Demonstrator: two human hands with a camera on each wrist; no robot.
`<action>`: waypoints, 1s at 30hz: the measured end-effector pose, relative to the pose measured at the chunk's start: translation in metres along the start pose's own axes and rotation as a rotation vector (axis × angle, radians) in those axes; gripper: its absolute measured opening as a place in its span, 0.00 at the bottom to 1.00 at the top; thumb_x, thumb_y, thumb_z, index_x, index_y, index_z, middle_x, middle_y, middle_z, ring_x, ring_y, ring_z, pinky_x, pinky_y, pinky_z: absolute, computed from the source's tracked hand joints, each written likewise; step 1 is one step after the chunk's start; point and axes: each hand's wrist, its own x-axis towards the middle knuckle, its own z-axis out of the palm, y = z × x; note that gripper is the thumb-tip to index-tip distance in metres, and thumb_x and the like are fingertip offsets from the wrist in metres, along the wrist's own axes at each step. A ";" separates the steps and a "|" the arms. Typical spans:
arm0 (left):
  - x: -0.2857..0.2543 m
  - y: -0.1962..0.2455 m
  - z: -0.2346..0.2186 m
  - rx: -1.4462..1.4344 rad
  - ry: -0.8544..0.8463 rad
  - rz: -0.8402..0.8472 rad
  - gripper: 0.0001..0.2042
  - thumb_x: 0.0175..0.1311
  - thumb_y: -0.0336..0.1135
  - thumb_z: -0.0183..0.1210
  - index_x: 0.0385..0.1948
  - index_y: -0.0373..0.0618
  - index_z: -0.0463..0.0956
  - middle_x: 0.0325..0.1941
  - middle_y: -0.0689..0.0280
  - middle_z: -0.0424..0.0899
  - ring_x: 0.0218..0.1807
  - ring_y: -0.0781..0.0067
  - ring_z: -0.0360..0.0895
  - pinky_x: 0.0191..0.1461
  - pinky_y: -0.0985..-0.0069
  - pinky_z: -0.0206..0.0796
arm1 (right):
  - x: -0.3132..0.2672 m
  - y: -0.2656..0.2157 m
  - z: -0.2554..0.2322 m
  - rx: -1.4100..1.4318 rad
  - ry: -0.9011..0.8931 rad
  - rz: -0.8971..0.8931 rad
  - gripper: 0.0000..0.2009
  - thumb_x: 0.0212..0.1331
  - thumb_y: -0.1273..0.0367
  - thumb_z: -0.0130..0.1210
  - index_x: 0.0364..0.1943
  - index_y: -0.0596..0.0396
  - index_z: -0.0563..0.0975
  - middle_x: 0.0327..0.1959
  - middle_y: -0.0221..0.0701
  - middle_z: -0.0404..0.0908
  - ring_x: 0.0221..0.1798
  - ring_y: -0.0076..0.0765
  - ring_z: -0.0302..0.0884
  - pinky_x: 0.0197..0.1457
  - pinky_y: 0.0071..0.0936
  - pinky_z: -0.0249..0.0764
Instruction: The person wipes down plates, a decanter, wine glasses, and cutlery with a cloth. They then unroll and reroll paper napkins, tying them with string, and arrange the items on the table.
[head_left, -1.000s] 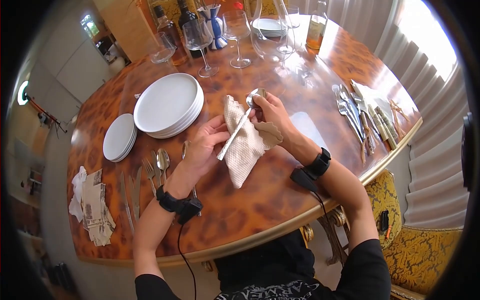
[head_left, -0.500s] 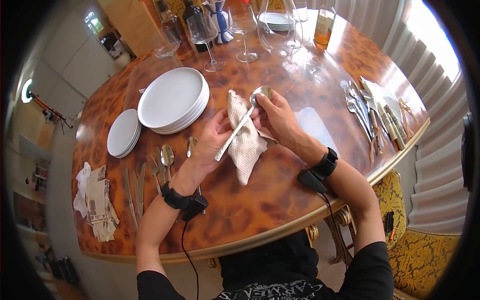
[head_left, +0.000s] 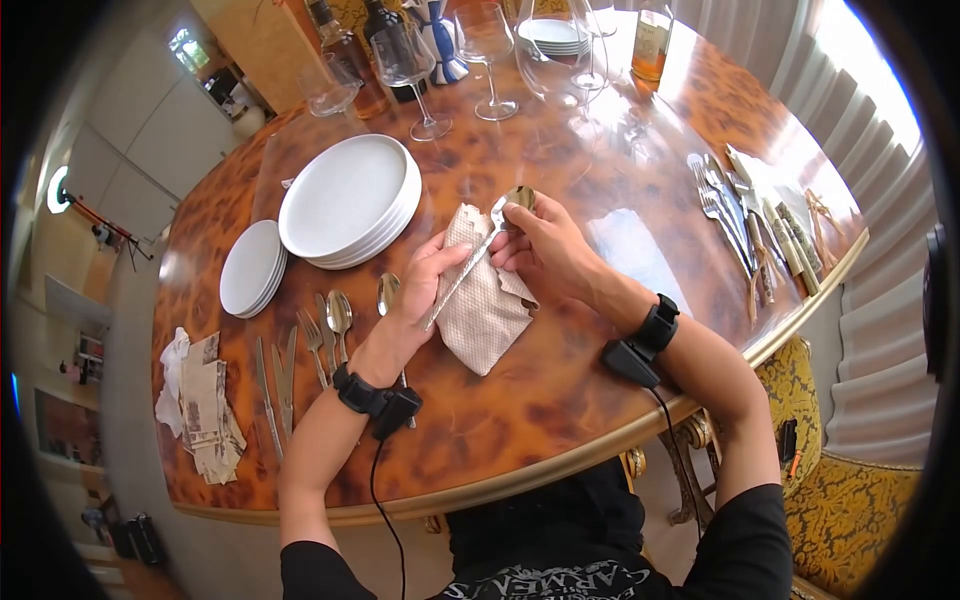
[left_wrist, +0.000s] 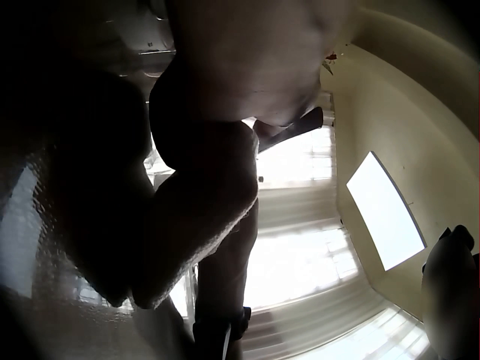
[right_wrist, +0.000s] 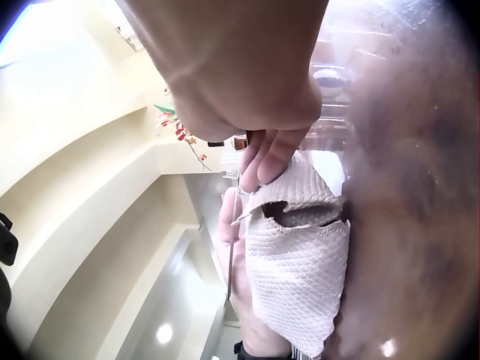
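A dimpled beige napkin [head_left: 487, 325] hangs folded between the two hands, over the near middle of the table. My left hand [head_left: 422, 283] grips its left side, with the thumb laid across the front. A shiny spoon [head_left: 462, 278] slants over the napkin, bowl up at the right and handle end down by the left palm. My right hand [head_left: 552, 240] pinches the spoon at its bowl, while its lower fingers touch the napkin's upper edge. In the right wrist view the napkin [right_wrist: 296, 266] shows a gap between folds near its top. The left wrist view is mostly dark.
Large white plates [head_left: 350, 195] and smaller plates [head_left: 250, 265] are stacked at left. Knives, forks and spoons [head_left: 340, 312] lie by the left forearm, with patterned paper strips [head_left: 208, 410] farther left. More cutlery [head_left: 730, 205] lies at right. Wine glasses [head_left: 403, 60] and bottles [head_left: 651, 45] stand behind.
The napkin was bunched narrow and now hangs broader and flatter. My left thumb has come over its front. The spoon stays in my right hand, its handle still across the napkin.
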 end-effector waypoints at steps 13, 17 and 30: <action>-0.001 0.021 0.005 0.182 0.122 0.162 0.13 0.73 0.28 0.44 0.53 0.35 0.71 0.52 0.62 0.79 0.51 0.74 0.77 0.58 0.74 0.69 | -0.002 -0.007 0.001 -0.156 0.120 0.026 0.08 0.68 0.66 0.43 0.44 0.53 0.69 0.30 0.32 0.81 0.23 0.25 0.78 0.26 0.22 0.74; 0.001 0.027 -0.009 0.817 0.145 0.322 0.10 0.71 0.29 0.49 0.46 0.36 0.76 0.46 0.64 0.78 0.45 0.75 0.76 0.52 0.77 0.69 | 0.000 -0.005 -0.003 -0.201 0.103 0.014 0.08 0.71 0.62 0.45 0.45 0.50 0.68 0.30 0.31 0.82 0.26 0.24 0.78 0.28 0.20 0.73; 0.000 0.043 -0.025 0.141 0.075 -0.005 0.16 0.64 0.25 0.47 0.52 0.31 0.71 0.50 0.58 0.80 0.51 0.68 0.78 0.60 0.69 0.71 | -0.005 -0.014 -0.002 -0.129 -0.136 -0.092 0.08 0.73 0.63 0.44 0.42 0.52 0.69 0.26 0.33 0.82 0.22 0.23 0.76 0.24 0.19 0.70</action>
